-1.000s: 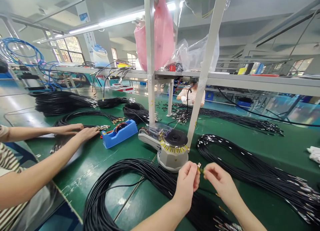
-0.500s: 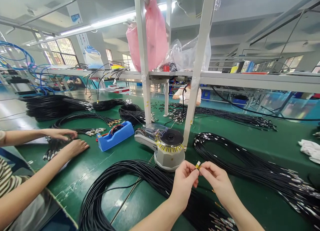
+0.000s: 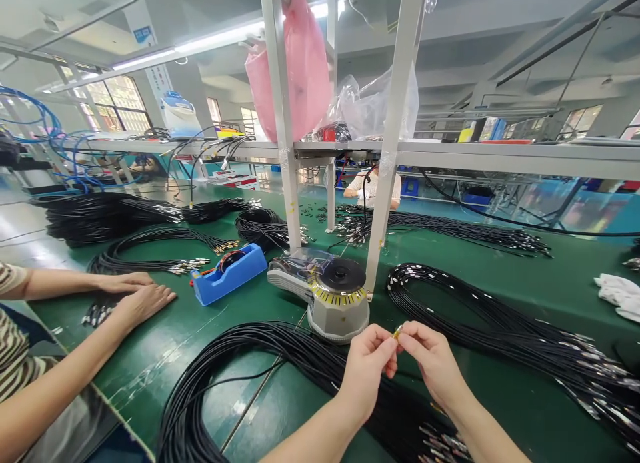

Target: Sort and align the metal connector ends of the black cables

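My left hand [image 3: 369, 364] and my right hand [image 3: 433, 356] meet fingertip to fingertip above the bench. Pinched between them is a small cable end [image 3: 397, 331] with a yellow wrap and a light metallic tip. Fingers hide most of it, and I cannot make out the whole cable behind them. A large bundle of black cables [image 3: 240, 336] curves beneath my forearms, its connector ends [image 3: 443, 443] low in front of me. Just beyond my hands stands a round grey tape dispenser [image 3: 340, 309] with a black wheel and yellow tape pieces around its rim.
To the right lies another looped cable bundle [image 3: 480, 316]. A blue tape holder [image 3: 230, 276] sits left of the dispenser. At far left, a co-worker's hands [image 3: 143, 299] rest over cables. White posts [image 3: 385, 203] rise behind the dispenser; a white cloth [image 3: 620, 293] lies far right.
My fingers have closed further over the yellow-wrapped cable end, so less of it shows. The co-worker's far hand has come down against the nearer one. The view has shifted slightly.
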Demonstrator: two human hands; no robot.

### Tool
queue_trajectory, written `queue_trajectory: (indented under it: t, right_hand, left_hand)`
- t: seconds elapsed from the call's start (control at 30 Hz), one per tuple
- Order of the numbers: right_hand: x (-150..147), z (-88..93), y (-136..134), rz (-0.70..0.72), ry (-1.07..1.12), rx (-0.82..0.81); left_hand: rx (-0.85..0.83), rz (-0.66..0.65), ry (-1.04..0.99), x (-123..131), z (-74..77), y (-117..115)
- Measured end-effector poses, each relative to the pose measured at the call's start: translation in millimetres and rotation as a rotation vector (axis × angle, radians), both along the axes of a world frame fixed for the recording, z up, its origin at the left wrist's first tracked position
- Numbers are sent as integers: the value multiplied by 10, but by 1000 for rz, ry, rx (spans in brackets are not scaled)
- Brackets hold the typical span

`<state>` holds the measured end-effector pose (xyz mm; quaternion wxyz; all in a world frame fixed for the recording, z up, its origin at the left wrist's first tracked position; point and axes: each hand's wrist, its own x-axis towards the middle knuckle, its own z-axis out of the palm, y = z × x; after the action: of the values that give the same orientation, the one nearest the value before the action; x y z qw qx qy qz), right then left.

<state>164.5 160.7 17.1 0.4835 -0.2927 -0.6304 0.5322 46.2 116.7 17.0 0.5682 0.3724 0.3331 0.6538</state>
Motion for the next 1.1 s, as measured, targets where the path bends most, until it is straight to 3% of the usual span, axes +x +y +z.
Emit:
queue_trajectory:
  t: [0.13, 0.23, 0.37, 0.5, 0.6, 0.67, 0.77, 0.83, 0.9, 0.97, 1.03, 1.1]
  right_hand:
    - [54, 7, 46, 112, 14, -62]
    - [105, 37, 91, 208, -1, -95]
    - [143, 104, 83, 258, -76, 49]
    - [155, 188, 30, 162, -184, 229]
    - [206, 233, 62, 106, -262, 317]
    - [276, 227, 148, 50, -300, 330]
    - [430, 114, 359, -65, -316, 226]
    - [547, -34, 515, -109, -314, 126]
    - [656, -208, 647, -102, -324, 37]
    - [739, -359, 736, -72, -341, -53]
    - [789, -448, 782, -57, -342, -116]
    - [805, -464, 792, -63, -330, -144]
  left_hand:
    - [-21, -64, 12, -38, 44, -14]
    - [-35, -191, 22, -68, 65, -28]
    - [-56, -345, 53, -101, 72, -14]
    - [-49, -363, 146, -136, 82, 5]
    - [5, -308, 435, -163, 67, 11]
    - [64, -170, 757, -170, 26, 13]
    - [186, 100, 1077, -145, -81, 15]
    - [274, 161, 1114, -99, -169, 15]
    - [388, 73, 1173, -35, -264, 20]
    - [495, -97, 1324, 36, -353, 29]
    - [547, -220, 1518, 102, -419, 35]
    - [542, -264, 1672, 150, -447, 29]
